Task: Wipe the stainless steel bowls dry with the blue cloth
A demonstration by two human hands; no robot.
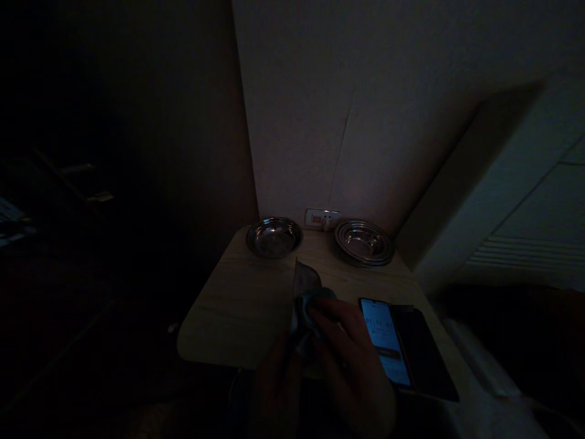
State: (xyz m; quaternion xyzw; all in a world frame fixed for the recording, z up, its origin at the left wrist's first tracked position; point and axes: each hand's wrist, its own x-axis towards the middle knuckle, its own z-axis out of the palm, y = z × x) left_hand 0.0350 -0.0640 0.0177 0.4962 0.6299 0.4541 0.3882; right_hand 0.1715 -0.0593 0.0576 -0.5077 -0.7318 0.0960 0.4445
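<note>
In the dim light, a steel bowl [305,277] is tilted on edge above the near part of the table. My left hand [276,369] is closed around its lower side, mostly in shadow. A bluish cloth [320,297] is bunched against the bowl, and my right hand [350,344] presses it there with curled fingers. Behind them, one shallow steel bowl [274,239] sits at the back left of the table. A stack of steel bowls [364,242] stands at the back right. The bowl's lower part is hidden by my hands and the cloth.
A lit phone [386,341] showing a timer lies on the light wooden table [223,305], right of my hands, beside a dark flat object [427,356]. A wall socket [322,218] with a plug is behind the table. A pale panel [516,201] rises at right.
</note>
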